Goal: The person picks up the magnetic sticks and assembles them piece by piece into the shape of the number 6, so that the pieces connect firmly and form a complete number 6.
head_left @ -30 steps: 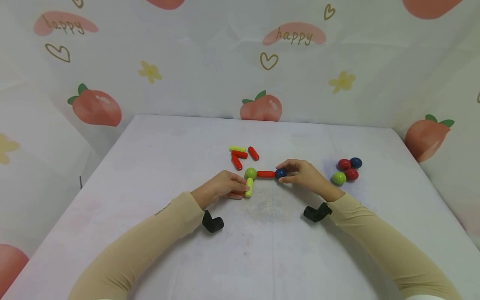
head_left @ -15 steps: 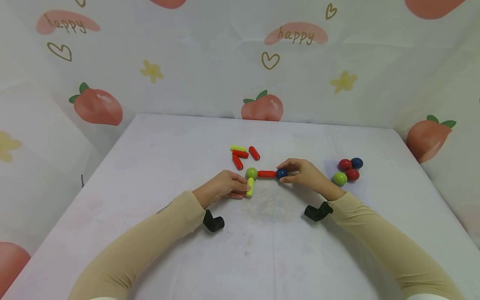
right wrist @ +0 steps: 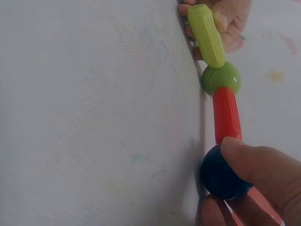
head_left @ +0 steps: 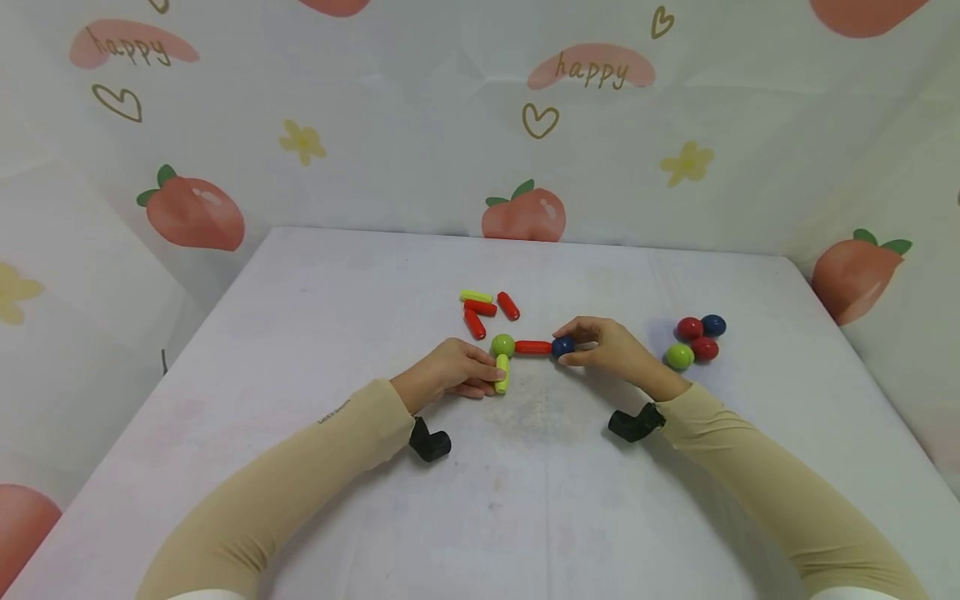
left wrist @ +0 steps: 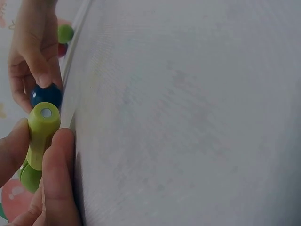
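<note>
Near the middle of the table, a green ball joins a yellow-green rod and a red rod at about a right angle. A dark blue ball sits at the red rod's other end. My left hand pinches the yellow-green rod between thumb and fingers; in the left wrist view the free end of that rod shows a silvery disc. With thumb and fingertips my right hand grips the blue ball, also plain in the right wrist view, where the ball meets the red rod.
Behind the joined pieces lie several loose rods: a yellow one and red ones. To the right is a cluster of balls, with a green ball, a blue ball and red balls. A patterned cloth hangs behind the table.
My left hand shifts very slightly, and the yellow-green rod's near end swings a little to the right. My right hand keeps its grip on the blue ball almost unmoved.
</note>
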`<action>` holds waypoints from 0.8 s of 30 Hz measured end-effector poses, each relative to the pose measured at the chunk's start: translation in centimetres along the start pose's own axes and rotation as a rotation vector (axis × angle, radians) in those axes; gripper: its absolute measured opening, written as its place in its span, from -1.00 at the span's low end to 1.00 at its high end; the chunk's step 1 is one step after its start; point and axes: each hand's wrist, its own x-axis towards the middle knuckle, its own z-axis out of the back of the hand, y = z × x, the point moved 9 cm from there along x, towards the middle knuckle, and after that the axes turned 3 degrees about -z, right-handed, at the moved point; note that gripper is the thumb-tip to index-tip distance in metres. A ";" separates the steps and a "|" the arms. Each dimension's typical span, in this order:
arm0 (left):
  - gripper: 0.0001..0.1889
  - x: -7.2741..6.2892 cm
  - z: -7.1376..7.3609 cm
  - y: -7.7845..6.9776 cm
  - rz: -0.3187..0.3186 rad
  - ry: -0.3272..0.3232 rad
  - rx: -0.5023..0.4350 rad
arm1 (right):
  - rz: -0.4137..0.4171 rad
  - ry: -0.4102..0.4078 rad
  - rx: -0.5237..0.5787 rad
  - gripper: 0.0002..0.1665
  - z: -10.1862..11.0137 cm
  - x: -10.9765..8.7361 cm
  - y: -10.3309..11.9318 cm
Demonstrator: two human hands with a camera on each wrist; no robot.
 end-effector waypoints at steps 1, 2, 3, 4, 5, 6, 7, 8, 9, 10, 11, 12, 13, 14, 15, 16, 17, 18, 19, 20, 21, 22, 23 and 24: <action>-0.68 0.0 0.0 0.0 0.001 0.002 -0.004 | -0.001 0.000 -0.001 -0.54 0.0 0.0 0.0; -0.68 0.0 0.0 0.0 0.002 0.004 -0.008 | -0.002 -0.001 -0.004 -0.54 0.0 0.0 0.0; -0.68 0.0 0.0 0.0 0.003 0.006 -0.013 | -0.001 -0.001 -0.006 -0.54 0.0 0.0 0.0; -0.68 0.0 0.0 0.0 0.005 0.007 -0.019 | -0.001 -0.002 -0.005 -0.54 0.1 0.0 0.0; -0.68 0.0 0.0 0.1 0.007 0.008 -0.024 | -0.001 -0.002 -0.006 -0.54 0.1 0.0 0.0; -0.68 0.1 0.0 0.1 0.008 0.009 -0.027 | -0.001 -0.002 -0.008 -0.54 0.1 0.0 0.0; -0.69 0.1 0.1 0.2 0.010 0.009 -0.032 | -0.001 -0.002 -0.009 -0.53 0.1 0.0 0.0; -0.69 0.1 0.1 0.2 0.012 0.009 -0.036 | 0.001 -0.002 -0.011 -0.53 0.0 0.0 0.0; -0.69 0.1 0.1 0.2 0.012 0.010 -0.037 | 0.002 -0.002 -0.014 -0.53 0.0 0.0 0.0; -0.69 0.1 0.1 0.2 0.013 0.010 -0.038 | 0.004 -0.002 -0.016 -0.53 0.0 0.0 0.0; -0.69 0.0 0.1 0.3 0.012 0.010 -0.040 | 0.006 -0.001 -0.019 -0.53 0.0 0.0 0.0; -0.69 0.0 0.1 0.3 0.013 0.010 -0.042 | 0.007 -0.002 -0.022 -0.53 0.0 0.0 0.0; -0.69 0.0 0.1 0.3 0.013 0.010 -0.044 | 0.009 -0.002 -0.022 -0.52 0.0 0.0 0.0; -0.69 0.0 0.1 0.3 0.013 0.010 -0.047 | 0.010 -0.003 -0.021 -0.52 0.0 0.0 0.0; -0.69 0.0 0.1 0.3 0.013 0.011 -0.049 | 0.010 -0.003 -0.019 -0.52 0.1 -0.1 0.1; -0.69 0.0 0.1 0.3 0.013 0.012 -0.052 | 0.009 -0.002 -0.016 -0.52 0.1 -0.1 0.1; -0.68 0.1 0.1 0.3 0.013 0.014 -0.055 | 0.009 -0.002 -0.014 -0.52 0.1 -0.1 0.1; -0.68 0.1 0.1 0.4 0.013 0.016 -0.055 | 0.009 -0.002 -0.012 -0.52 0.1 -0.1 0.1; -0.68 0.1 0.1 0.4 0.013 0.017 -0.055 | 0.011 -0.001 -0.011 -0.51 0.1 -0.1 0.1; -0.68 0.2 0.1 0.4 0.014 0.020 -0.055 | 0.013 0.000 -0.010 -0.51 0.1 -0.1 0.1; -0.68 0.2 0.2 0.5 0.014 0.023 -0.054 | 0.013 0.001 -0.008 -0.51 0.1 -0.1 0.1; -0.68 0.2 0.2 0.5 0.015 0.026 -0.054 | 0.016 0.001 -0.009 -0.51 0.0 -0.1 0.0; -0.68 0.3 0.2 0.6 0.015 0.028 -0.053 | 0.017 0.002 -0.010 -0.51 0.0 0.0 0.0; -0.68 0.3 0.2 0.6 0.015 0.031 -0.054 | 0.018 0.001 -0.012 -0.51 0.0 0.0 0.0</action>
